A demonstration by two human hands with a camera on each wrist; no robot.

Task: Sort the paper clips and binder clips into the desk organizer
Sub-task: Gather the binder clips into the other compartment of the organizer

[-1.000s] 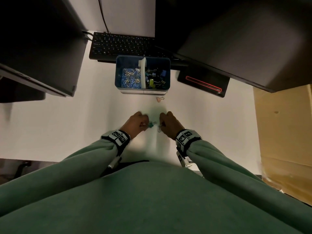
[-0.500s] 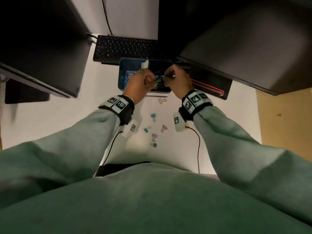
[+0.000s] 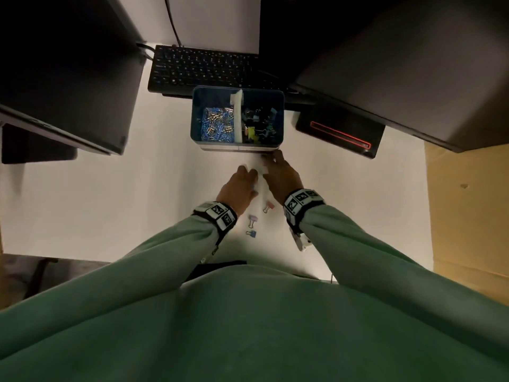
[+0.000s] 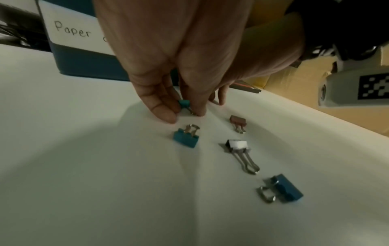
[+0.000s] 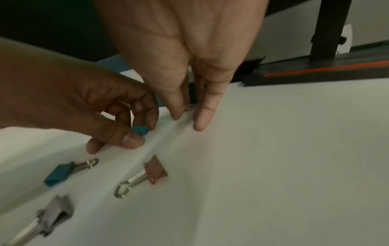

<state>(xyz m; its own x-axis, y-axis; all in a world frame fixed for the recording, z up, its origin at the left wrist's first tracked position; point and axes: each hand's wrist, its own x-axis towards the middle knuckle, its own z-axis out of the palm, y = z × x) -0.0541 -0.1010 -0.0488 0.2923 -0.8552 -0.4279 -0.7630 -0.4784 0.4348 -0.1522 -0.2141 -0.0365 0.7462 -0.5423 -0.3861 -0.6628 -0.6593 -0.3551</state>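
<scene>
Here, both my hands are down on the white desk [image 3: 110,188], just in front of the blue desk organizer [image 3: 209,146]. My left hand [image 3: 239,188] has its fingers [image 4: 162,108] curled around a small teal binder clip [image 4: 183,103], thumb and forefinger pinching its body against the desk, probably so I can lift it cleanly. My right hand [image 3: 281,175] reaches down beside it with fingers [image 5: 203,119] nearly straight, tips bracketing something small and metallic at the organizer's foot. It looks like the wire handle of another clip, but I cannot tell whether I actually have hold of it.

The organizer has two compartments split by a white divider [image 3: 237,117]. The left one holds a heap of paper clips [image 3: 216,124], the right a heap of binder clips [image 3: 259,122]; a handwritten label on the front begins "Paper".

On the desk near my wrists I count four more loose clips: another teal clip [image 4: 186,139], a pink clip [image 4: 238,122], a pale lilac clip [image 4: 238,144] and a blue clip [image 4: 288,188]. They lie apart from one another. I judge the sorting is nearly done.
</scene>
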